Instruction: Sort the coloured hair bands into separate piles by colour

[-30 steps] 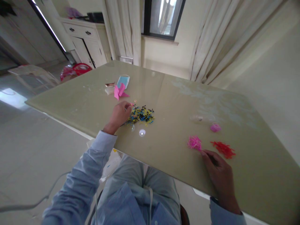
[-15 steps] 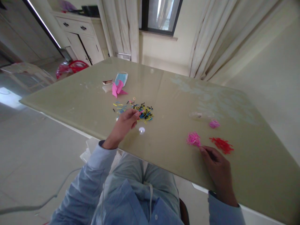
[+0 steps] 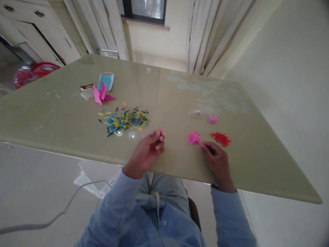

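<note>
My left hand (image 3: 150, 147) is closed in a pinch, with a small pink rubber band (image 3: 160, 129) standing up between thumb and fingertips. It is above the table, to the right of a loose mixed pile of blue, yellow and black rubber bands (image 3: 125, 120). My right hand (image 3: 216, 159) is pinched at the lower right edge of a pile of pink rubber bands (image 3: 193, 137); a pink strand shows at its fingertips. Just beyond that hand lies a pile of red rubber bands (image 3: 221, 138). A pinkish-purple bundle (image 3: 212, 118) sits behind the two piles.
On the glossy table (image 3: 164, 89) lie a clear plastic item (image 3: 197, 112), a blue face mask (image 3: 106, 81), a folded pink paper shape (image 3: 102, 94) and a small wrapper (image 3: 86, 86). A grey cable (image 3: 64, 209) and clear plastic (image 3: 89, 178) are below the front edge.
My left hand has moved right, away from the mixed pile, with the pink rubber band still pinched. My right hand stays at the pink pile. The head view has turned right.
</note>
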A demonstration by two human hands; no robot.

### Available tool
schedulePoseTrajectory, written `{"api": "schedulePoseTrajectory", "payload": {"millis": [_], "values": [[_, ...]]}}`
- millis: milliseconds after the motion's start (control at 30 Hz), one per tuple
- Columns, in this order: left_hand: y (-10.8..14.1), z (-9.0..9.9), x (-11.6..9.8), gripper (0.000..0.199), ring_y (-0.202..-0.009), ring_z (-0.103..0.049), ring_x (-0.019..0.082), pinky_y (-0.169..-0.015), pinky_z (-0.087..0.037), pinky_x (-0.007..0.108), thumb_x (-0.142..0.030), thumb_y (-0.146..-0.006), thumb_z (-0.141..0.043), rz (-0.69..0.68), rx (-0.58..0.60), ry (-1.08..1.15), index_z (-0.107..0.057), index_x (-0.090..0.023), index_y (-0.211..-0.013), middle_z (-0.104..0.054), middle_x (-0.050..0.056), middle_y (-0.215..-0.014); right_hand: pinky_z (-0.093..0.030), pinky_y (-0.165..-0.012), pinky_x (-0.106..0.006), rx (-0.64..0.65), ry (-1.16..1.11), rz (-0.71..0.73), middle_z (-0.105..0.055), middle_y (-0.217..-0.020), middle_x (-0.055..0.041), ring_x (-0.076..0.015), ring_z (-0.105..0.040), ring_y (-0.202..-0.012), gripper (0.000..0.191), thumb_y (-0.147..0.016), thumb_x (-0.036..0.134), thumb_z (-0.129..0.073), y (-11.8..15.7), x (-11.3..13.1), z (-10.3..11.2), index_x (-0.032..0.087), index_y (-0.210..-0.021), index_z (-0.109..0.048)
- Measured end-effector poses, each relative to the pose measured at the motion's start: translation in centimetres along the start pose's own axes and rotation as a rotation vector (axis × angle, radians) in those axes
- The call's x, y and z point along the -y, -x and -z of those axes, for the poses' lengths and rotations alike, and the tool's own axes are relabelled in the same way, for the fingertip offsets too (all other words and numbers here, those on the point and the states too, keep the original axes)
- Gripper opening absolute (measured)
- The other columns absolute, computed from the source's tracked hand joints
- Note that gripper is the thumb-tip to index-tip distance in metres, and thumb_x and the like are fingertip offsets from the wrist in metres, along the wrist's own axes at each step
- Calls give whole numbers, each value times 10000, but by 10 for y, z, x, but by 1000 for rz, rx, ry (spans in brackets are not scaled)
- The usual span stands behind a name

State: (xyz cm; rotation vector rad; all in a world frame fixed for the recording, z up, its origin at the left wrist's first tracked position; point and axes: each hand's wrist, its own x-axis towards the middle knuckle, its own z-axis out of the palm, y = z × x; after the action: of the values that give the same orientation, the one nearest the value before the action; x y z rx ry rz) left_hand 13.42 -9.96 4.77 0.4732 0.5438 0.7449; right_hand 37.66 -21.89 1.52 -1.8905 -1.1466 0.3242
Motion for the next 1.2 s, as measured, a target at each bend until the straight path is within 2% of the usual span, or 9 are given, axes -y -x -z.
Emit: {"api": "schedulePoseTrajectory", "payload": {"millis": [133, 300, 433, 533, 600, 800, 933, 1100, 1200], "values": [[0, -15, 9, 197, -474, -352, 34, -441, -299, 177, -257, -792, -774, 62, 36, 40, -606, -161, -830, -485, -37, -704, -506, -641, -293, 11, -26, 0, -751, -792, -60, -185, -644, -678, 314, -836, 480, -640, -1, -3, -1, 188, -845, -756], [-5, -26, 16, 275, -471, -353, 34, -451, -289, 188, -300, -721, -825, 73, 59, 16, -603, -167, -815, -506, -45, -694, -504, -641, -290, 7, -44, -10, -751, -794, -60, -183, -648, -676, 311, -841, 471, -645, -1, -6, -2, 182, -855, -758], [-22, -30, 29, 262, -474, -406, 61, -459, -279, 217, -378, -766, -766, -158, -52, -403, -603, -173, -768, -562, -29, -667, -506, -639, -296, 13, -57, -10, -753, -794, -65, -188, -652, -673, 316, -838, 475, -644, -1, -5, -2, 181, -862, -756], [-39, -35, 44, 184, -531, -462, 98, -516, -329, 245, -330, -843, -673, -382, -136, -763, -625, -179, -750, -591, -15, -656, -505, -642, -296, 18, -55, -5, -752, -788, -65, -188, -651, -671, 317, -835, 478, -648, -1, -3, -2, 180, -852, -755], [-49, -40, 55, 153, -613, -528, 129, -591, -378, 265, -281, -879, -627, -478, -152, -951, -645, -183, -762, -636, 8, -703, -509, -657, -298, 17, -54, -1, -755, -797, -68, -190, -656, -685, 317, -836, 476, -649, -1, -2, -1, 178, -852, -756], [-60, -47, 79, 107, -801, -624, 205, -741, -455, 324, -211, -896, -613, -536, -99, -1318, -708, -174, -862, -716, 97, -905, -510, -677, -296, 28, -51, 12, -761, -816, -68, -193, -668, -716, 316, -854, 469, -643, 0, -1, 0, 178, -875, -763], [-55, -37, 74, 156, -802, -637, 180, -777, -495, 311, -164, -886, -607, -548, -88, -1362, -721, -174, -992, -728, 76, -964, -500, -653, -292, 21, -55, 5, -756, -799, -64, -185, -657, -686, 331, -851, 483, -646, 0, -3, -1, 175, -870, -765], [-38, -6, 54, 141, -763, -639, 156, -753, -511, 284, -154, -875, -588, -629, -167, -1283, -719, -172, -926, -733, 51, -897, -506, -649, -297, 0, -66, 2, -756, -795, -68, -187, -659, -677, 334, -836, 492, -658, 0, -4, -2, 173, -857, -758], [-26, 15, 37, 144, -738, -626, 146, -708, -499, 267, -203, -883, -584, -674, -136, -1269, -721, -173, -915, -728, 48, -877, -513, -654, -300, -4, -57, 2, -757, -796, -67, -191, -665, -689, 334, -829, 495, -661, 0, -3, -1, 177, -850, -759]]}}
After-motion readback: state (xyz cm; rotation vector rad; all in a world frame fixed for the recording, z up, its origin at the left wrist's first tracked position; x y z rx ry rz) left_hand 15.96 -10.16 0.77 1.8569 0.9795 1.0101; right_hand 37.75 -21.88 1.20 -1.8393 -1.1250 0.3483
